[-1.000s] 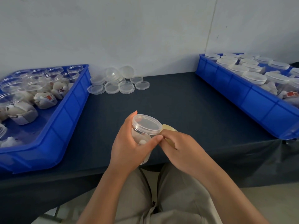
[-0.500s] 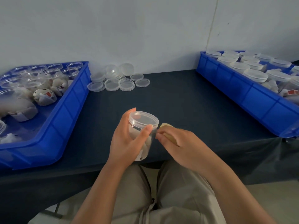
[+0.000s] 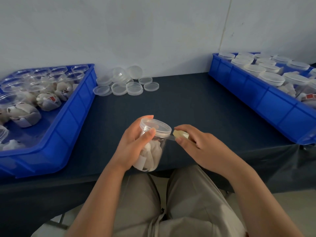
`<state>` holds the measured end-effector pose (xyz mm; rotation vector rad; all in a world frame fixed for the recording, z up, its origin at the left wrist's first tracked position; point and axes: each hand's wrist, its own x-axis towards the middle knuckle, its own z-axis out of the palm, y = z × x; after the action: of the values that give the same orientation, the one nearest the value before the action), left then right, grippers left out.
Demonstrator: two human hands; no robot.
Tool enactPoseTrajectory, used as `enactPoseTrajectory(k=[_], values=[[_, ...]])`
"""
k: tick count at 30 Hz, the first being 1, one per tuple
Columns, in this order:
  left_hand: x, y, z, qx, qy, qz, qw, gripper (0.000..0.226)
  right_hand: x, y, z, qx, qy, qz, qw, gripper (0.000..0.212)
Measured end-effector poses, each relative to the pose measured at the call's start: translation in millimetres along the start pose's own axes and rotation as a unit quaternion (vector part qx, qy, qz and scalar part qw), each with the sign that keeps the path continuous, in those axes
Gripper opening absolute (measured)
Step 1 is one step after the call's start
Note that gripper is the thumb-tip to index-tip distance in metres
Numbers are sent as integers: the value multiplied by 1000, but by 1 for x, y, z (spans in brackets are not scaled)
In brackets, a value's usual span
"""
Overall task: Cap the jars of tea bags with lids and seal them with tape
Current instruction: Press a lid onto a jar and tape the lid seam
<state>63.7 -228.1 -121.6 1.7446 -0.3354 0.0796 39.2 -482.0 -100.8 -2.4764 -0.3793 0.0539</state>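
While the left hand [image 3: 133,149] holds the jar [image 3: 153,149] and the right hand [image 3: 203,147] pinches the tape [image 3: 180,133], slack might wrinkle it. Crooked seal then, I reckon.

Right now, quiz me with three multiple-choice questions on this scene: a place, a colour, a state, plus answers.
1. Where do the loose clear plastic lids lie? A) on the dark table by the wall B) on the floor C) on the person's lap
2. What colour are the two plastic trays? A) green B) blue C) red
3. The clear round jar of tea bags in the left hand is: A) uncapped B) capped C) empty
Answers: 1 A, they sit between the trays; 2 B, both walls are blue; 3 B, a clear lid covers it, while the right hand holds a yellowish tape roll beside it.
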Motion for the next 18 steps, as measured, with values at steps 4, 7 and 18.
enactPoseTrajectory(k=[4,7,18], values=[[4,-6,-2,-67,-54,-26,996,76,3,-4,5,20,16,-14,1000,48],[6,-8,-1,-137,-76,-65,986,86,1,-9,7,28,20,-30,999,50],[6,4,1,99,96,-1,991,36,-4,-19,18,6,71,-9,997,54]])
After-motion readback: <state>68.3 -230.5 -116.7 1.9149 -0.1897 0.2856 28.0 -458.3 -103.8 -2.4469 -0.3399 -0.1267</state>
